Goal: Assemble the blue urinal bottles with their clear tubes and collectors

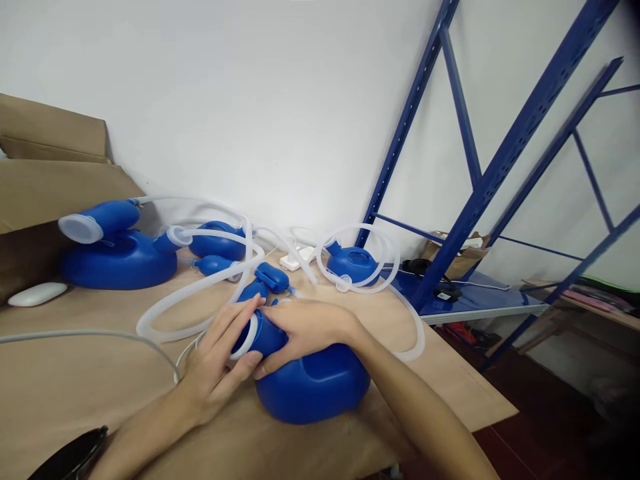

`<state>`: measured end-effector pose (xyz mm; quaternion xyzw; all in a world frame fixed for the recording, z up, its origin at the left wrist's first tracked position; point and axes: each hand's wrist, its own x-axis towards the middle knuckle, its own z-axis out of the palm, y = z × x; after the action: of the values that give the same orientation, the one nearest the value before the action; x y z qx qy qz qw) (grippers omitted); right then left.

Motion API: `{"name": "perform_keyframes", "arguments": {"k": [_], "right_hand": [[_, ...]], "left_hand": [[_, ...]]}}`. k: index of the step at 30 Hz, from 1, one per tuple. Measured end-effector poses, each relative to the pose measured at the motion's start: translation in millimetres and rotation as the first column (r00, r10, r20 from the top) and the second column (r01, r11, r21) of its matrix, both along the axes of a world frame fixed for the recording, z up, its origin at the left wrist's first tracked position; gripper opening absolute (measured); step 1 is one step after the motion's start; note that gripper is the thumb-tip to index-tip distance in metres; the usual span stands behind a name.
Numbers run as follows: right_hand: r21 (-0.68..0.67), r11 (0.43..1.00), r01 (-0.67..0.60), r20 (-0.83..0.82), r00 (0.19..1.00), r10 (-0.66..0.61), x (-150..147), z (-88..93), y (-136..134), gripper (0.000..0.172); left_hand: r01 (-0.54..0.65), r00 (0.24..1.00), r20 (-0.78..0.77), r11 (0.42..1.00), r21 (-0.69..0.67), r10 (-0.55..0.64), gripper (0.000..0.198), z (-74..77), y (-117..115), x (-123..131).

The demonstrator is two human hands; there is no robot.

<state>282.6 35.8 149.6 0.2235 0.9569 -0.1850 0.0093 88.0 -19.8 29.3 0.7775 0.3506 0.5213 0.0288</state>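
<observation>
A blue plastic urinal bottle (315, 387) lies on the brown-covered table in front of me, its neck pointing left. My right hand (305, 327) reaches over the top and is closed round the neck. On the mouth sits a white ring-shaped cap (250, 337), and my left hand (215, 357) curls its fingers and thumb about it. The palm side of the left hand hides part of the cap. Just behind both hands are a smaller blue piece (253, 291) and another blue part (275, 277), partly covered by my fingers.
More blue bottles (120, 260) with long clear hoses (165, 310) stand at the back and left. A white computer mouse (37, 294) and cardboard box (60, 180) are at left. A grey cable (100, 333) crosses the table. Blue metal shelving (495, 167) rises at right.
</observation>
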Motion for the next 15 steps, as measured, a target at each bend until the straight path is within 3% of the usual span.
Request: {"name": "perform_keyframes", "arguments": {"k": [6, 15], "right_hand": [[-0.125, 0.991, -0.039, 0.003, 0.999, 0.04, -1, 0.6, 2, 0.036], [-0.062, 0.997, -0.043, 0.042, 0.998, 0.046, -2, -0.3, 5, 0.035]], "left_hand": [[-0.013, 0.999, -0.05, 1.0, -0.01, 0.012, 0.075, 13.1, 5, -1], [0.006, 0.997, -0.076, 0.999, 0.054, -0.002, 0.073, 16.6, -1, 6]]}}
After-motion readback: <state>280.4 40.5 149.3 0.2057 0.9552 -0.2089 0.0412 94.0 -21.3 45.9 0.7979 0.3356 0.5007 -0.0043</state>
